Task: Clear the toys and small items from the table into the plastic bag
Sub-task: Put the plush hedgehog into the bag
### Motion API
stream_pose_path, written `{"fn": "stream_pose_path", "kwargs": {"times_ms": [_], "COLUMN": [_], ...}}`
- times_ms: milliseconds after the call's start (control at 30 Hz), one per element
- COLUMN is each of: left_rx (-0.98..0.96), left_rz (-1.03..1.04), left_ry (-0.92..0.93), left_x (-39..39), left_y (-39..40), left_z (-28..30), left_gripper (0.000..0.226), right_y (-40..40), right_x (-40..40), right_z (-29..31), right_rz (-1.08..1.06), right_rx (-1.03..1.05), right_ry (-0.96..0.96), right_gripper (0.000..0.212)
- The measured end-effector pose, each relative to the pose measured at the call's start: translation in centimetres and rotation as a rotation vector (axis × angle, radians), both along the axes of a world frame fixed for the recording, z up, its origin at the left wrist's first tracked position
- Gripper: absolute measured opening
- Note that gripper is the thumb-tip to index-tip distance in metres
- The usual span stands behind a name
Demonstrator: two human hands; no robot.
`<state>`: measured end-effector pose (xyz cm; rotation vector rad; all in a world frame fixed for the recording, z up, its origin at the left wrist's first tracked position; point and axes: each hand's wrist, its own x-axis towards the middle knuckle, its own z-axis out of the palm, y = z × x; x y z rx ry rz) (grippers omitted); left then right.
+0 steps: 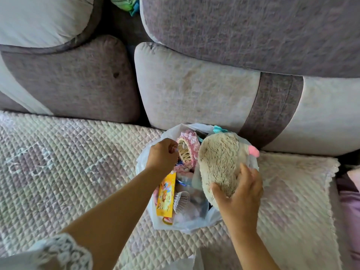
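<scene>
At the far left a lace-trimmed sleeve (64, 254) edged the lower corner, and the bare left forearm ran up from it across the quilted sofa cover (68, 152). Behind that cover stood the grey and white back cushions (191, 86) of the sofa.

The left hand (161, 155) was curled at the near-left rim of the plastic bag (187, 225), its fingers bunched tight as if pinching the thin film of the bag's edge; the view there was too blurred to be sure what lay between the fingertips. The bag itself sat open on the quilted cover, just in front of the middle cushion, and was already full.

Just under the left wrist a yellow printed card packet (165, 195) stood on end inside the bag, with a small white ribbed plastic piece (182, 201) beside it. Farther back, next to the left hand's knuckles, lay a small wicker basket with a pink lace frill (188, 149).

To the right of these, a cream furry plush toy (220, 160) filled the right half of the bag's mouth, a pink part (254, 151) sticking out over the far-right rim and a scrap of teal ribbon (220, 130) showing behind it. The right hand (240, 193) cupped the plush's near end, thumb on the left side and fingers curved over the right, gripping it.

Right of the bag a fluffy white throw (298, 191) covered the seat, and purple fabric (348, 207) showed at the frame's edge.
</scene>
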<state>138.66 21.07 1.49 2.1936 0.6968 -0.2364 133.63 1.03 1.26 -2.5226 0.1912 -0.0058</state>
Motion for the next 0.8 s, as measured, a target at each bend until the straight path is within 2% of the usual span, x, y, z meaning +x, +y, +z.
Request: {"fn": "stream_pose_path", "kwargs": {"times_ms": [133,233,300,433,567,633,700,800], "left_rx": [-0.021,-0.003,-0.017,-0.032,0.017,-0.003,-0.008,0.176], "left_rz": [-0.050,-0.312,-0.413,-0.274,-0.264,-0.376,-0.595,-0.909], "left_ry": [0.094,0.232,0.242,0.141,-0.070,-0.167,-0.208,-0.072], "left_x": [1.3,1.0,0.5,-0.4,-0.4,-0.1,0.2,0.7], "left_y": [-0.3,-0.5,-0.2,0.8,-0.5,-2.5,-5.2,-8.5], "left_z": [-2.2,-3.7,-4.3,-3.5,-1.2,0.1,0.8,0.3], "left_gripper": [0.018,0.007,0.009,0.031,0.040,0.060,0.088,0.108], "right_y": [0.6,1.4,1.6,0.3,-2.9,-4.6,-5.7,-6.6], "right_x": [-0.1,-0.5,-0.4,0.2,1.0,2.1,3.4,4.8], "right_z": [-0.9,-1.5,-1.5,-0.6,-0.8,-1.6,-2.6,-4.2], "right_rz": [0.077,0.153,0.183,0.134,-0.212,-0.337,-0.343,-0.341], "right_rx": [0.045,-0.037,-0.061,0.009,0.123,0.158,0.251,0.377], "right_ry": [0.075,0.131,0.151,0.022,-0.083,0.008,0.196,0.428], "right_gripper": [0.081,0.076,0.075,0.073,0.068,0.053,0.042,0.027]}}
